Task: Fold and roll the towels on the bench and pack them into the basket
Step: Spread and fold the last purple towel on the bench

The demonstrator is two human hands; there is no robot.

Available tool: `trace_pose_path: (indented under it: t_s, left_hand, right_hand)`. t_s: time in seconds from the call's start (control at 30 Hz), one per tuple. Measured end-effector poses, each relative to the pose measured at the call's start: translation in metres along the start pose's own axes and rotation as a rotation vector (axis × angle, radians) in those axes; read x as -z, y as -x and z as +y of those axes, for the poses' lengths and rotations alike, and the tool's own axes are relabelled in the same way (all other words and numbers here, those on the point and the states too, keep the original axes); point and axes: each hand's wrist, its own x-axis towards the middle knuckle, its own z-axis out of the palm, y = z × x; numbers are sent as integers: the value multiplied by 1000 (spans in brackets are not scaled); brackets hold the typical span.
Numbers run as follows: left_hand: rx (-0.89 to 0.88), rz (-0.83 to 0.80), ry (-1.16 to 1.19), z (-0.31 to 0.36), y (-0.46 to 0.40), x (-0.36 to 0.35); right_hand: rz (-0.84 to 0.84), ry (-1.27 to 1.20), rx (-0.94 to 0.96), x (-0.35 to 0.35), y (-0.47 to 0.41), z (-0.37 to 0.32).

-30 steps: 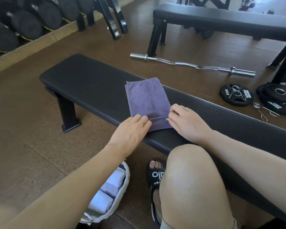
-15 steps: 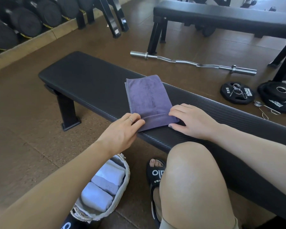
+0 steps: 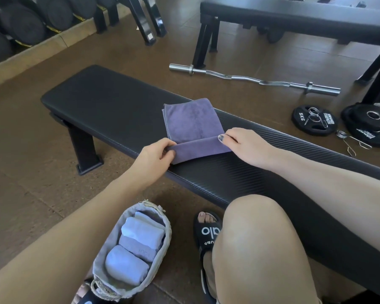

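Note:
A folded purple towel [image 3: 192, 123] lies across the black bench [image 3: 110, 108]. Its near edge is turned over into a first flat roll. My left hand [image 3: 156, 155] pinches the left end of that turned edge. My right hand [image 3: 244, 145] holds the right end, thumb on top of the fold. On the floor below, a pale woven basket [image 3: 166, 244] holds three rolled towels [image 3: 138, 244], light blue and lilac.
My bare knee [image 3: 257, 233] and sandalled foot [image 3: 207, 231] are beside the basket. An EZ curl bar [image 3: 250, 79], weight plates [image 3: 314, 119] and spring collars lie on the floor beyond. A second bench [image 3: 294, 14] stands behind, dumbbells [image 3: 20, 25] on a rack at far left.
Both hands lifted the towel's near edge and turned it over away from me, starting a roll. The view tilted down, showing more of the basket.

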Motion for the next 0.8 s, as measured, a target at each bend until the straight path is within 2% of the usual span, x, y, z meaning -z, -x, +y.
trace_pose_path:
  t_s: [0.1,0.2,0.37,0.43,0.53,0.63,0.73,0.8]
  left_hand:
    - [85,-11,28,0,-9,-1]
    - [89,25,50,-2,-15,-2]
    - [-40,104,-259,2,-9,-9]
    - [-168,195,-472,5,-8,-8]
    - [-493,198,-701,9,-11,-7]
    - [-654,128,-779,11,-10,-7]
    - [-669,92,-795,7,-4,-6]
    - [-657,71,-783,3,2,-6]
  right_hand:
    - [-22,23,-84,-1,-11,-3]
    - [-35,70,-130,-4,-19,-7]
    - [101,104,-98,-12,-16,-10]
    - [200,168,21,-16,-13,-9]
    - [337,449,372,-18,-14,-7]
    - [284,620,618,-17,-16,-6]
    - [223,636,637,-15,-11,-2]
    - [204,530,577,-13,-4,3]
